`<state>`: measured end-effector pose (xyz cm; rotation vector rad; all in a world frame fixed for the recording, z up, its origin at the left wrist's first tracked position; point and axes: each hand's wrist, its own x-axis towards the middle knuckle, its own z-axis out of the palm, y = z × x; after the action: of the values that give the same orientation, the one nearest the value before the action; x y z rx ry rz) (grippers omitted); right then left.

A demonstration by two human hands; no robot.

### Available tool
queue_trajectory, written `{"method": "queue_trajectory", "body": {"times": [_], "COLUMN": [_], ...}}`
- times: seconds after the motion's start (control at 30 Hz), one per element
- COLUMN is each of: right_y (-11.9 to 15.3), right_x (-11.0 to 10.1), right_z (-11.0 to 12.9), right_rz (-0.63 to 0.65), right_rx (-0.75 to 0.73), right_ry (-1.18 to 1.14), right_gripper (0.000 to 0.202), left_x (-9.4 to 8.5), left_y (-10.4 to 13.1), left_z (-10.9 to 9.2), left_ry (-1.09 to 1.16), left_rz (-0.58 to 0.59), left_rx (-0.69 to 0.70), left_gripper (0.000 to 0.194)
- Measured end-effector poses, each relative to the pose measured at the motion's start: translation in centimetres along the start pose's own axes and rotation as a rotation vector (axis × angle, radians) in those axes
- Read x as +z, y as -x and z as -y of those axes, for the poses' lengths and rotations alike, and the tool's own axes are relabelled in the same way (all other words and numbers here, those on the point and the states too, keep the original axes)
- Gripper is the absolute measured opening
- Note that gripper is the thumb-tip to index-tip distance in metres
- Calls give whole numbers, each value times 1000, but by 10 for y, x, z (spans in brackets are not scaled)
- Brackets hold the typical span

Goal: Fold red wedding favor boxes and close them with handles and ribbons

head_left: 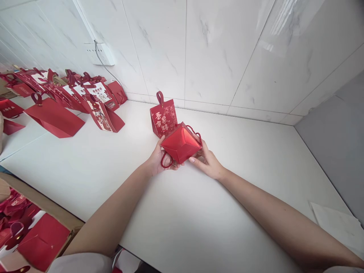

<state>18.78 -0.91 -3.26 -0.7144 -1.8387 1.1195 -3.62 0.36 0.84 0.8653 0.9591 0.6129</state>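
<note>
A white surface (199, 220) carried, between eleven and twelve o'clock from its middle, an upright red paper box with pale lettering (167, 113). Toward ten o'clock stood a plain red paper box (58, 117) and crowded red-and-white paper boxes (98, 93); near four lay a flat whitish rectangle (331, 218).

Veined tile wall (216, 64), white table (256, 151)

Bright, soft light, glare on tiled wall (210, 53)

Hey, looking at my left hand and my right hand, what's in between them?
A red box, held by the left hand on one side and the right hand on the other; the head view shows it.
</note>
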Motion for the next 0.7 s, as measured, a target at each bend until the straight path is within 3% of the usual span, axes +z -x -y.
{"method": "queue_trajectory", "body": {"times": [0.23, 0.37, 0.47, 0.7], "right_y": [-2, -6, -8, -10], "right_x": [-2, -4, -5, -2], "right_z": [-2, -11, -16, -12], "right_rz": [-44, -166, -263, -232], "right_rx": [15, 98, 96, 76], "right_ry": [-52, -147, -204, -294], "right_gripper": [70, 59, 53, 82], "left_x": [3, 4, 7, 5], "left_y": [-1, -4, -3, -6], "left_z": [0, 8, 9, 12], "left_ry": [1, -197, -322, -337], "left_rz": [-82, -269, -325, -283], "left_rx": [66, 414, 605, 638], "left_gripper": [90, 76, 75, 66]}}
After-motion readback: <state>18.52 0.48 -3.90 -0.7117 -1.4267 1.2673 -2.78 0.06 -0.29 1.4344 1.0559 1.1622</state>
